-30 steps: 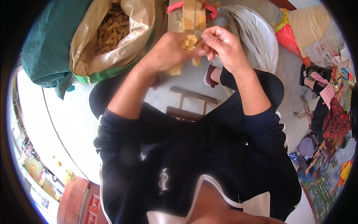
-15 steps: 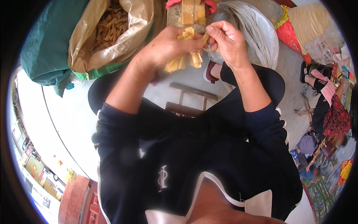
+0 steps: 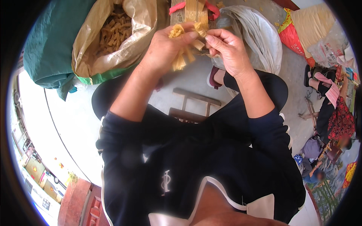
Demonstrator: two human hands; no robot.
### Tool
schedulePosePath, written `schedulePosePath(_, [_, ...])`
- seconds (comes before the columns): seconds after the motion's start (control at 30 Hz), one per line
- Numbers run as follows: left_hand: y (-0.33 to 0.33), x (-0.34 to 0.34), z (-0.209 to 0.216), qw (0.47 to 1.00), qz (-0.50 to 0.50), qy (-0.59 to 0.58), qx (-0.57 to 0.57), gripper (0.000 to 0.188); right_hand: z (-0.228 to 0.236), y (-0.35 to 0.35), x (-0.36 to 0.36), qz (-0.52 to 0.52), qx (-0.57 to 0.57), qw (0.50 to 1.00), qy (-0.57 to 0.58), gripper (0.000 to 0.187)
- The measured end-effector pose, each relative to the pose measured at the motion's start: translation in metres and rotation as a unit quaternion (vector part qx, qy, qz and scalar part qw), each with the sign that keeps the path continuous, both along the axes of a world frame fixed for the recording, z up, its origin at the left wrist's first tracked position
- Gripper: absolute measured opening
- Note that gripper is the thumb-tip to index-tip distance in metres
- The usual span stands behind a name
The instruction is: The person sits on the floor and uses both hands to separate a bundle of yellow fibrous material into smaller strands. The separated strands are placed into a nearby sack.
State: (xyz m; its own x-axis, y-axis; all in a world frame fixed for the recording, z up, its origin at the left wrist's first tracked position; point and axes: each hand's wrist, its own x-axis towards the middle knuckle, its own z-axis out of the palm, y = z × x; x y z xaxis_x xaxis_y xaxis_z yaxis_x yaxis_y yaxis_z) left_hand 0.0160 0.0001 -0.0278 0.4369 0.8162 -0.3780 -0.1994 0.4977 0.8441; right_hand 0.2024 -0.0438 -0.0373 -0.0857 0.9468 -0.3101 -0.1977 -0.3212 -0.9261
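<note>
My left hand (image 3: 166,47) is closed round a bunch of yellow, flat, wrinkled strips (image 3: 180,62), whose ends hang below the palm and bulge above the thumb. A twisted piece of strip (image 3: 200,29) stands up between my two hands. At its right side, the thumb and forefinger of my right hand (image 3: 230,49) pinch together, touching the strip near my left thumb. Just beyond both hands lies a wooden board (image 3: 177,17) with more yellow strips (image 3: 194,13) along its middle. Pink-red cloth (image 3: 178,7) wraps the board's sides.
On the left, a tan woven sack (image 3: 85,49) holds many short yellowish-brown pieces (image 3: 116,30), beside a teal bag (image 3: 47,52). A whitish plastic sack (image 3: 264,37) is right of the board. A wooden stool frame (image 3: 196,97) shows between my legs. Another person (image 3: 332,109) sits far right.
My hands have shifted slightly down and closer around the strips. The strip between them now shows as a twisted lump above my left thumb. The view has tilted a little.
</note>
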Motion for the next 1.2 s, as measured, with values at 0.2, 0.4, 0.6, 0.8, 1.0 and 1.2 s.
schedulePosePath(0.2, [0.016,-0.018,0.004,0.977,0.110,0.148,0.107,0.023,0.000,0.004,0.003,-0.049,0.003,0.999,0.013,0.021])
schedulePosePath(0.4, [0.055,-0.067,0.026,0.884,0.339,0.254,0.198,0.049,0.005,0.000,-0.001,-0.019,-0.001,0.999,-0.028,0.020])
schedulePosePath(0.6, [0.054,-0.075,0.021,0.780,0.294,0.433,0.343,0.052,0.003,0.002,-0.003,0.003,0.032,0.999,-0.022,0.018])
schedulePosePath(0.8, [0.000,-0.003,0.005,0.995,-0.016,0.059,0.085,0.054,0.008,-0.006,-0.018,0.065,0.033,0.995,-0.062,0.018])
schedulePosePath(1.0, [-0.007,0.008,0.004,0.979,0.087,-0.171,-0.068,0.038,0.005,-0.011,-0.033,0.054,0.030,0.994,-0.093,0.016])
schedulePosePath(1.2, [-0.006,0.004,0.005,0.975,0.085,-0.184,-0.089,0.037,0.007,-0.011,-0.045,0.038,0.038,0.997,-0.050,0.014])
